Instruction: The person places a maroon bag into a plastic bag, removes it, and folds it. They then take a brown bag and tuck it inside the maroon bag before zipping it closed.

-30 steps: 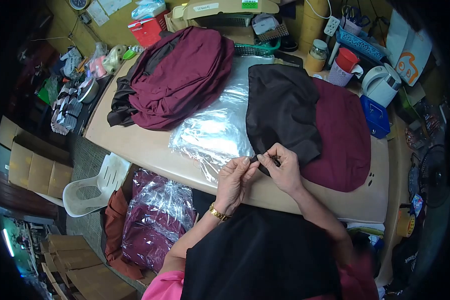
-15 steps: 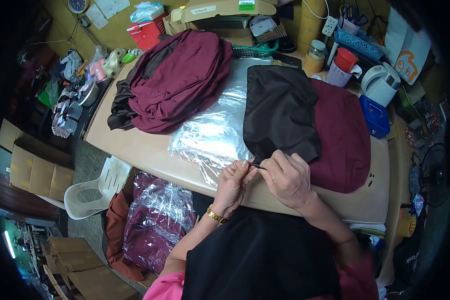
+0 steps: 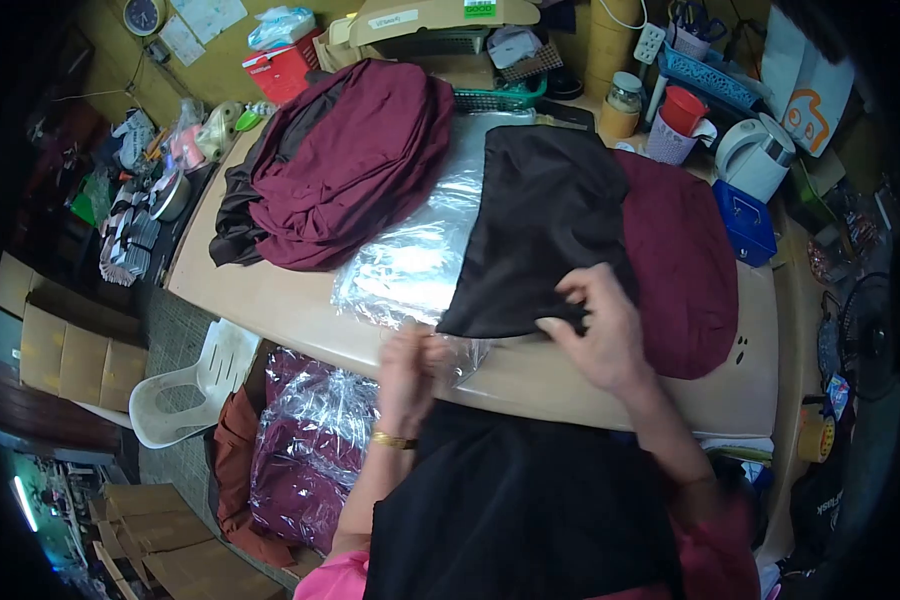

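A black cloth (image 3: 540, 230) lies spread on the table, its near edge close to both hands. My right hand (image 3: 610, 335) is at the cloth's near right part, thumb and forefinger apart and the other fingers curled. Beside the cloth's near left corner is my left hand (image 3: 410, 370), smeared by motion, so whether it grips anything is hidden. Under the cloth's left side lie clear plastic bags (image 3: 400, 265). A folded maroon cloth (image 3: 685, 270) sits to the right, partly beneath the black one.
A heap of maroon cloth (image 3: 355, 160) rests on the table (image 3: 260, 310) at the left. Along the back right stand a jar (image 3: 623, 100), a red cup (image 3: 682, 108), a kettle (image 3: 755, 160) and a blue box (image 3: 745, 222). A white chair (image 3: 195, 385) stands left, near plastic-wrapped maroon cloth (image 3: 305, 490).
My hands, together at the cloth's near edge before, have come apart. The left moved left and slightly down; the right's fingers have spread. The cloth's near left corner now lies flatter and farther left.
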`<state>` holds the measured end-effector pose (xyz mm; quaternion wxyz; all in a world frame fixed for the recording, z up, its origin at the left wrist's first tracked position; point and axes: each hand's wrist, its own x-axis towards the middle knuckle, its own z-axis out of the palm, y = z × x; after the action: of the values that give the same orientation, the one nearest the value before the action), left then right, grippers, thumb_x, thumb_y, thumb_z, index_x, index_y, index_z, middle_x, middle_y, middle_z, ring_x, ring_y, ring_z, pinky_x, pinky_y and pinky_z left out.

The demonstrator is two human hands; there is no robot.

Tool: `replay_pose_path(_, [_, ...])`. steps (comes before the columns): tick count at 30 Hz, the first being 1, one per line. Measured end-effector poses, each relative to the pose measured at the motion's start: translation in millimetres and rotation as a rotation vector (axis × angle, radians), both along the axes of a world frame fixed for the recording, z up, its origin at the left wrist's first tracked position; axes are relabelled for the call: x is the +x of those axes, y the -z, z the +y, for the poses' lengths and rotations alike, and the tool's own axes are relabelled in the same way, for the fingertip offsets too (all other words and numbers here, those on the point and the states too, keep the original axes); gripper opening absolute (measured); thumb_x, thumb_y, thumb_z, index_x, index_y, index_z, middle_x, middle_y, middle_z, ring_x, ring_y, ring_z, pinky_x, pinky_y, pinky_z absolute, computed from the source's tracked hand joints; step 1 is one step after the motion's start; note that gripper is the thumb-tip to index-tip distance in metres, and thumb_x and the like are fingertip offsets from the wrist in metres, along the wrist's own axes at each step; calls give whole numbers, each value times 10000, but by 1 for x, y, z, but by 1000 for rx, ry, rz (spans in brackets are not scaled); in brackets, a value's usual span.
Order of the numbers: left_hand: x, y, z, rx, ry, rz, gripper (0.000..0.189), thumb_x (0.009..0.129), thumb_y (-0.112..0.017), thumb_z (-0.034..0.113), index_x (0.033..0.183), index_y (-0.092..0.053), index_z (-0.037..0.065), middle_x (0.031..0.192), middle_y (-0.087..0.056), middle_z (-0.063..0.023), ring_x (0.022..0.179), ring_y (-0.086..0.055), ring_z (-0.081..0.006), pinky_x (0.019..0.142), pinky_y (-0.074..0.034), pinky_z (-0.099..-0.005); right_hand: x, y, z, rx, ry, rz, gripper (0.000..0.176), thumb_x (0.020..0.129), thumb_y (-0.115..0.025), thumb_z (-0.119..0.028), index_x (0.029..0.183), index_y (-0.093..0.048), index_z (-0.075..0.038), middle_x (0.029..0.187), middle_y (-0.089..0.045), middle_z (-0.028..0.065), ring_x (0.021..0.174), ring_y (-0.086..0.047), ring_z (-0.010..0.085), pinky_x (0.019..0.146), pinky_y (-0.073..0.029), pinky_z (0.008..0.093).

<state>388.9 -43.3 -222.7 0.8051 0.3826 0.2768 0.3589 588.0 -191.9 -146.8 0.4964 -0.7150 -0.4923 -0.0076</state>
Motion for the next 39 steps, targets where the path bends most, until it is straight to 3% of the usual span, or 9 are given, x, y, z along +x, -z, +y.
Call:
replay_pose_path(2, [-32,25,41,-94,-89,-407,330,1039,-481,355,945,-549,45,762,-598,-37,630,-529,-82,566,-413,-196,28,8,-19,-44,86,187,427,730,-800,-25,1085,-565,-56,926,-568,58,776,-583,148,716,-494,289])
replay_pose_path(10, [11,22,13,461,423,656,431,907,-721,260,1206,-596,-23,801,-652,-28,696,-587,-79,601,-451,-221,84,31,-57,141,163,380,112,890,-675,-1,954,-586,-19,785,-550,-30,676,-477,19,621,-392,191])
replay_pose_path(14, [44,41,93,667,142,341,356,915,-660,210,1182,-574,-10,1083,-657,-88,947,-627,-155,802,-507,-308,81,25,-67,111,146,395,67,928,-653,-48,915,-592,-23,765,-547,-45,677,-463,9,610,-369,182])
replay_pose_path(16, [65,-60,81,308,-16,-254,330,941,-580,153,1236,-565,6,1177,-648,-108,1089,-613,-175,989,-462,-350,81,18,-71,158,139,401,69,943,-639,-66,912,-594,-24,765,-539,-46,680,-456,12,613,-366,181])
replay_pose_path(20, [104,-93,40,809,737,413,484,895,-643,193,1305,-539,-42,1118,-683,-109,1150,-598,-231,974,-477,-400,56,-30,-63,341,94,326,107,984,-594,-105,917,-601,-22,763,-511,-47,685,-438,24,624,-367,189])
replay_pose_path(21, [128,-72,-14,1404,351,-74,397,878,-665,197,1201,-581,-16,1144,-654,-144,1138,-583,-269,976,-460,-402,48,-44,-59,357,35,296,109,981,-590,-94,907,-606,-16,770,-525,-34,695,-459,37,634,-378,197])
replay_pose_path(25, [130,-66,-102,1204,1486,81,288,905,-647,275,1070,-606,42,1124,-595,-212,1176,-531,-372,988,-421,-424,46,-54,-40,51,-173,233,91,945,-603,-78,937,-626,10,790,-610,76,749,-600,162,687,-457,283])
replay_pose_path(30, [112,-56,-58,1837,695,462,424,916,-617,328,1283,-562,121,1454,-444,-160,1395,-357,-364,1080,-325,-563,108,56,-27,-432,85,-219,248,943,-574,-132,1176,-639,-73,1293,-599,140,1053,-625,387,903,-498,444])
replay_pose_path(39, [31,21,-43,1823,988,862,721,890,-597,486,1528,-325,292,1607,-209,-119,1471,-232,-350,1151,-270,-543,131,113,-39,-502,223,-124,358,936,-584,-121,1295,-585,-134,1442,-496,104,1241,-536,348,1008,-462,417])
